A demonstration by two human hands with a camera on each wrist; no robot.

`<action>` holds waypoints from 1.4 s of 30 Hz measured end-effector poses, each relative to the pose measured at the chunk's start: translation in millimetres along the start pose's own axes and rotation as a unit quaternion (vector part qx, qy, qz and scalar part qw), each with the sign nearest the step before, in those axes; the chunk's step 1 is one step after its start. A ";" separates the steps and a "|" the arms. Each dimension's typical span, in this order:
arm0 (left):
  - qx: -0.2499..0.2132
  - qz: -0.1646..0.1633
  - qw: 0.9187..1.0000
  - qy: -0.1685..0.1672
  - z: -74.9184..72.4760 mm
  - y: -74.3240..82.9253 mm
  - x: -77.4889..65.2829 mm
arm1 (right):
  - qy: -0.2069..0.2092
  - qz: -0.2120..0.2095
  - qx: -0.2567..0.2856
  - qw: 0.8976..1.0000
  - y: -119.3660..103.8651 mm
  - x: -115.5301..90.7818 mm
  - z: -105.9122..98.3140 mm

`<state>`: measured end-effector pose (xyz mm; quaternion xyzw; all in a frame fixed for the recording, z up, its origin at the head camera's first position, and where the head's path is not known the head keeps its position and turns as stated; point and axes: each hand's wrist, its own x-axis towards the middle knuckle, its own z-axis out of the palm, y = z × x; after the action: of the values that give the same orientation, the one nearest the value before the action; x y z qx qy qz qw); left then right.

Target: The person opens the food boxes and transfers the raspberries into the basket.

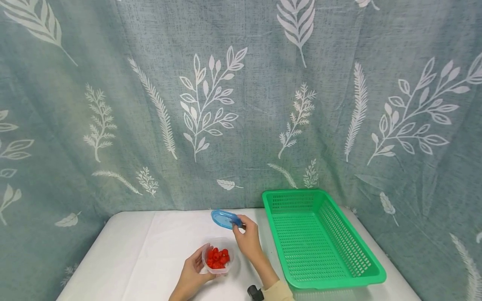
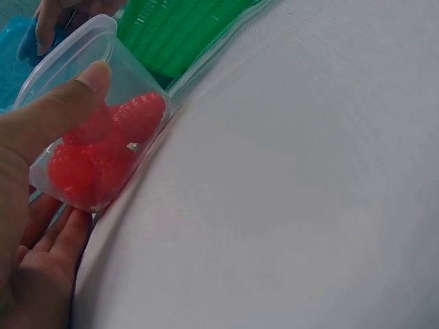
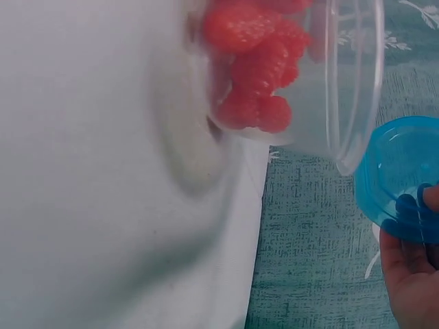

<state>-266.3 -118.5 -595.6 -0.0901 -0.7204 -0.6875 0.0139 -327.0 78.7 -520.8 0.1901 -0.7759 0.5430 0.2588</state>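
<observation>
A clear plastic tub point(image 1: 232, 256) with no lid on it stands on the white table, and red bumpy berries point(image 1: 217, 258) lie inside. My left hand point(image 1: 191, 271) holds the tub from its left side; in the left wrist view its thumb point(image 2: 68, 103) lies across the wall, with the fingers point(image 2: 65, 240) on the other side. Above and behind the tub, my right hand point(image 1: 249, 238) pinches a translucent blue lid point(image 1: 222, 218) by its right end. In the right wrist view the lid point(image 3: 391, 171) is held apart from the tub point(image 3: 309, 130).
A large green perforated basket point(image 1: 376, 271) stands on the right part of the white table point(image 1: 124, 246). Behind the table hangs a grey-green curtain point(image 1: 241, 179) with white leaf prints. A dark band point(image 1: 255, 292) is on the right wrist, beside a beige sleeve point(image 1: 278, 291).
</observation>
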 end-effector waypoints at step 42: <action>0.014 0.001 1.000 -0.010 -1.4 -3.4 1.0 | -0.053 0.206 0.078 0.974 54.0 19.9 20.0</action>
<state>-267.9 -119.9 -598.8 -0.0975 -0.7302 -0.6761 0.0088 -377.8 77.9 -554.4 0.0743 -0.7660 0.6329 0.0844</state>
